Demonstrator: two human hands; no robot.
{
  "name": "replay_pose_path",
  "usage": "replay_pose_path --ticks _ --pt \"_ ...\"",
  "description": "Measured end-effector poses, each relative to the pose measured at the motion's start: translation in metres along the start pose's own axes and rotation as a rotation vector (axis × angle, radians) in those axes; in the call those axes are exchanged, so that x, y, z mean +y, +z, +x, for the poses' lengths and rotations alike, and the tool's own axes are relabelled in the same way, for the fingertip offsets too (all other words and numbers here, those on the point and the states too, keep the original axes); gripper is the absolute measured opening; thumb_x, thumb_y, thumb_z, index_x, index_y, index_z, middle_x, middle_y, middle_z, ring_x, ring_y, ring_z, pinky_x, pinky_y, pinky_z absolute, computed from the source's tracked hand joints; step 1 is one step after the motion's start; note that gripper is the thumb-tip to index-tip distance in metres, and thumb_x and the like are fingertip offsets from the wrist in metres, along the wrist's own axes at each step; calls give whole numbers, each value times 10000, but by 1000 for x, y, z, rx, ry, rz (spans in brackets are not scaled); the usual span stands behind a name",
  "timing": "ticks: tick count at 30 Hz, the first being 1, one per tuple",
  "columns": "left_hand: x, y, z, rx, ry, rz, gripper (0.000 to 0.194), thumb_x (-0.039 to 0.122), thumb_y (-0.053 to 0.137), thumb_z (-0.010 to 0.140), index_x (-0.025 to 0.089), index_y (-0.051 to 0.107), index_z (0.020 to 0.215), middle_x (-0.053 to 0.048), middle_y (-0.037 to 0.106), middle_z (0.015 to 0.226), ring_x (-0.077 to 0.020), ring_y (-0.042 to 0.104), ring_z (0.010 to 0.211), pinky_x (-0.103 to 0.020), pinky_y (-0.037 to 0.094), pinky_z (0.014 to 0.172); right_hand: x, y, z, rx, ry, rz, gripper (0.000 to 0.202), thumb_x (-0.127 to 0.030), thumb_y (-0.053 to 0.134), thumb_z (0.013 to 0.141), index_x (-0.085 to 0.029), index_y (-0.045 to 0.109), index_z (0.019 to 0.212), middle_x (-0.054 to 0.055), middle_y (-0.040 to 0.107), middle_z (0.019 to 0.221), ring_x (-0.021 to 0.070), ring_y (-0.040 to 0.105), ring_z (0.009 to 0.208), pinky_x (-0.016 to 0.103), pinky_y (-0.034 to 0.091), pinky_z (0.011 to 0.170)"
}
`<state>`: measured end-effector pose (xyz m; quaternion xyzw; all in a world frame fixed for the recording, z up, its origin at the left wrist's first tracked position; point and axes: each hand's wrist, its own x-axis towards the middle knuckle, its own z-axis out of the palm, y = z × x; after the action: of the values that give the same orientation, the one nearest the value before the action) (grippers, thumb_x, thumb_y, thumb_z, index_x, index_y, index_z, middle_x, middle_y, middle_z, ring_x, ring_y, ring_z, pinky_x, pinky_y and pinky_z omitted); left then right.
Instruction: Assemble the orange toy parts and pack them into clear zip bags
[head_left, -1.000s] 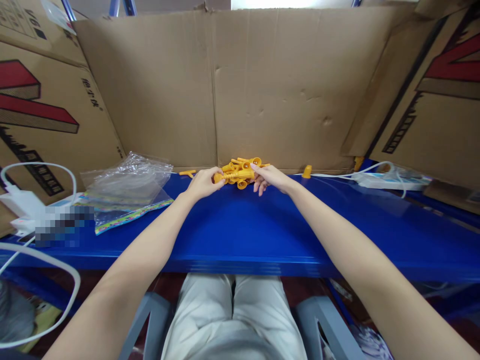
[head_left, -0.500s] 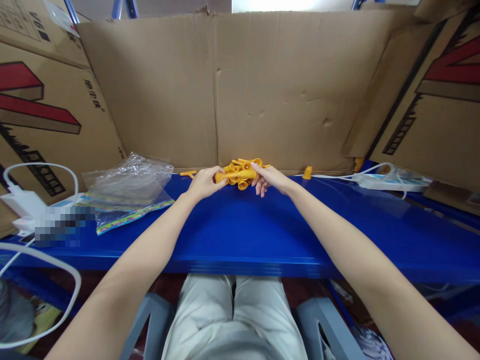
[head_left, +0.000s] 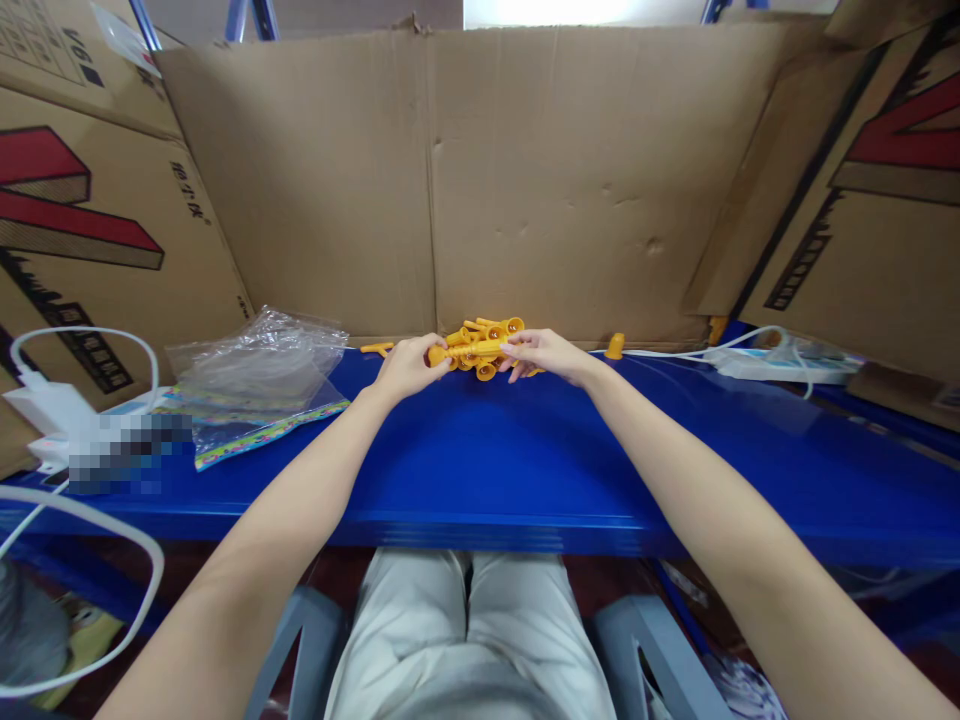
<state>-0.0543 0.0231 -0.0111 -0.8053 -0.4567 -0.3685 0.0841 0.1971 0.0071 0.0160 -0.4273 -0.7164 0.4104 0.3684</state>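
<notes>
We are holding one yellow piece [head_left: 474,351] sideways between our two hands, in front of the pile of yellow cup-shaped parts [head_left: 486,372] near the back of the blue tabletop [head_left: 480,455]. With our left hand [head_left: 407,367] we are pinching its left end, and the fingers of our right hand [head_left: 547,355] are pinching its right end. Probably we are fitting or adjusting this piece; we cannot tell which. In our judgement, the next move is requiring a steady left hold and good alignment.
</notes>
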Motion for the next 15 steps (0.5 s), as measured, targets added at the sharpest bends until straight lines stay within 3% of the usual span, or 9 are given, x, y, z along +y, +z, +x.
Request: replay_pose_path --ticks 4,7,9,12,15 --pt "1 1 0 -1 22 -13 284 375 554 766 189 668 949 -5 645 676 -148 540 604 -251 384 585 2 2 4 -28 79 7 504 -616 491 853 -141 621 746 101 684 608 167 638 484 282 534 507" --pt "2 1 0 -1 19 -16 287 378 560 765 186 669 951 -3 641 659 -149 535 598 -256 387 591 3 1 4 -25 128 -1 584 -671 413 854 -138 635 769 107 682 605 164 623 445 271 506 454" --pt "2 0 0 -4 10 -25 286 379 561 768 192 666 956 0 642 654 -149 538 603 -256 393 598 2 0 3 -35 108 0 508 -628 490 847 -149 648 903 100 719 731 153 648 492 242 497 454" --pt "2 -1 -1 -8 -4 -29 279 373 557 770 197 666 957 -2 647 664 -150 543 608 -255 393 597 1 -1 1 -22 18 16 434 -427 711 771 -192 598 1117 67 730 915 134 683 602 215 515 519" --pt "1 -1 -1 -2 1 -20 272 362 559 766 188 671 944 -10 654 689 -153 549 619 -254 387 597 1 0 0 17 -20 10 414 -325 748 750 -171 603 1106 71 730 900 127 681 609 224 527 569"
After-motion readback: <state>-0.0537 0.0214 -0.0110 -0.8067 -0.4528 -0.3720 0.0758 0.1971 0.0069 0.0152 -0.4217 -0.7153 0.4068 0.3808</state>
